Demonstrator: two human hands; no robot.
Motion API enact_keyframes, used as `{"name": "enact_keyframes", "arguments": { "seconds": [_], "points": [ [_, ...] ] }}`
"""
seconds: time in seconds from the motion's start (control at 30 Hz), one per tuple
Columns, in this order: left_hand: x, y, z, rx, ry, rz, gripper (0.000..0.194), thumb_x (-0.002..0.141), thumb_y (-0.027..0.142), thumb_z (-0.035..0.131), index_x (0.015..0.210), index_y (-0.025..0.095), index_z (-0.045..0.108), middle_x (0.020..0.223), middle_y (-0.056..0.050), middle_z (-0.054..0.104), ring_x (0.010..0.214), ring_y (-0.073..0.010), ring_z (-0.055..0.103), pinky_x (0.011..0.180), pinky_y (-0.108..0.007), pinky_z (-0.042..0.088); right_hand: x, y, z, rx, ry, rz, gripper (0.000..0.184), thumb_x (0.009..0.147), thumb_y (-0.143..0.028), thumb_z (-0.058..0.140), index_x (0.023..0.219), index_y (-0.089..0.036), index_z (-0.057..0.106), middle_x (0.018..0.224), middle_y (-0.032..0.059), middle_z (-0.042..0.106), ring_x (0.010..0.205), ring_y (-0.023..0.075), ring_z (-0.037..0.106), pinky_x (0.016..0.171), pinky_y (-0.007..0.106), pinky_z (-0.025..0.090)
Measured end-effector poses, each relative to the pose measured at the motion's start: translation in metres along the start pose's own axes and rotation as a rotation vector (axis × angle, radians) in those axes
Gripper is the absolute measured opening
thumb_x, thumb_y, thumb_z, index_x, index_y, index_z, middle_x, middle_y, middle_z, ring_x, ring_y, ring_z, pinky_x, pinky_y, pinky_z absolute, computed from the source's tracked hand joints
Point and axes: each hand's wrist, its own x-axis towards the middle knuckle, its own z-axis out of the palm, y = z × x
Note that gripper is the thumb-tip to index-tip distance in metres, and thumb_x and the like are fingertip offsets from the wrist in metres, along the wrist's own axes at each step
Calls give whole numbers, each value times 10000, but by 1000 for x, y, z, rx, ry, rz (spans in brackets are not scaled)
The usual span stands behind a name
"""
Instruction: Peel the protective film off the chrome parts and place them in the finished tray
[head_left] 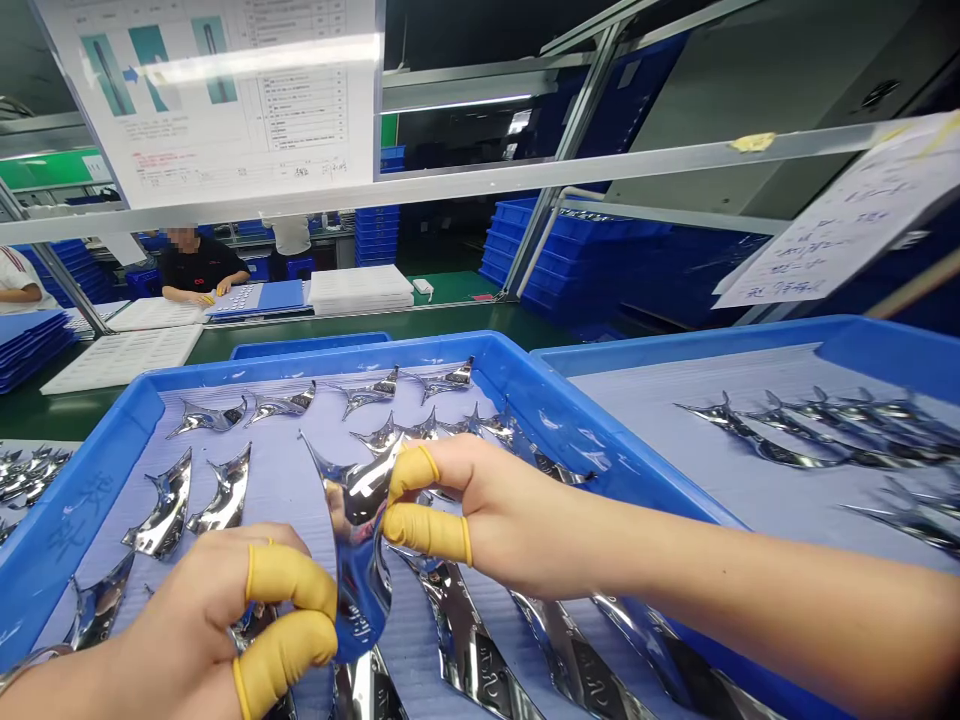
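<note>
A shiny chrome trim piece [358, 550], curved and with pointed upper tips, is held up over a blue tray [540, 400]. My right hand [480, 510] pinches its upper right edge between thumb and finger. At its lower left edge, my left hand [247, 610] has thumb and finger closed on it. Yellow finger cots cover those fingertips on both hands. Under and around the hands, several similar chrome pieces [225, 490] lie in rows on the tray's pale liner, some partly hidden by my hands.
A second blue tray [750, 350] with more chrome pieces stands at the right. A metal rail [465, 185] crosses above, carrying an instruction sheet [225, 110] and a handwritten paper [832, 230]. Beyond, a co-worker [199, 265] sits near white trays [360, 290]. Blue crates [555, 250] are stacked behind.
</note>
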Motion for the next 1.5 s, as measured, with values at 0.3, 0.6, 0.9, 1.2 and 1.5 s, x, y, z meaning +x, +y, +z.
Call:
{"name": "enact_keyframes", "arguments": {
  "seconds": [0.3, 0.6, 0.9, 1.2, 1.5],
  "points": [
    [5, 2, -5, -840, -99, -412, 81, 806, 193, 556, 804, 153, 626, 740, 13, 564, 702, -17, 506, 673, -97, 390, 5, 7, 0, 217, -73, 84, 251, 818, -279, 465, 825, -33, 514, 800, 106, 554, 731, 163, 532, 686, 331, 441],
    [2, -9, -9, -717, -48, -429, 208, 770, 339, 591, 800, 134, 608, 730, -30, 556, 695, -81, 491, 673, -188, 379, 12, 2, 1, 562, 4, 29, 203, 730, -214, 608, 729, -48, 491, 674, 13, 497, 611, 33, 483, 598, 153, 419],
    [36, -19, -62, 213, 65, -560, 464, 735, 487, 528, 1091, 190, 540, 957, -32, 590, 852, -149, 539, 748, -267, 428, 51, -43, -13, -405, 113, 381, 198, 653, -324, 444, 643, -143, 523, 561, 6, 462, 468, 83, 363, 385, 206, 290],
    [53, -58, -92, 1016, -135, -756, 323, 767, 424, 503, 877, 142, 614, 802, -65, 548, 728, -160, 488, 704, -372, 398, 117, -5, 16, -926, -52, 605, 192, 666, -273, 485, 686, -95, 556, 635, 70, 511, 662, 180, 522, 541, 315, 428],
    [56, -79, -79, 1032, -121, -776, 318, 800, 413, 480, 896, 129, 586, 797, -55, 542, 718, -140, 499, 692, -341, 416, 111, -2, 3, -891, -141, 628, 259, 745, -316, 488, 712, -83, 595, 667, 71, 545, 626, 143, 523, 558, 292, 434]
  ]
}}
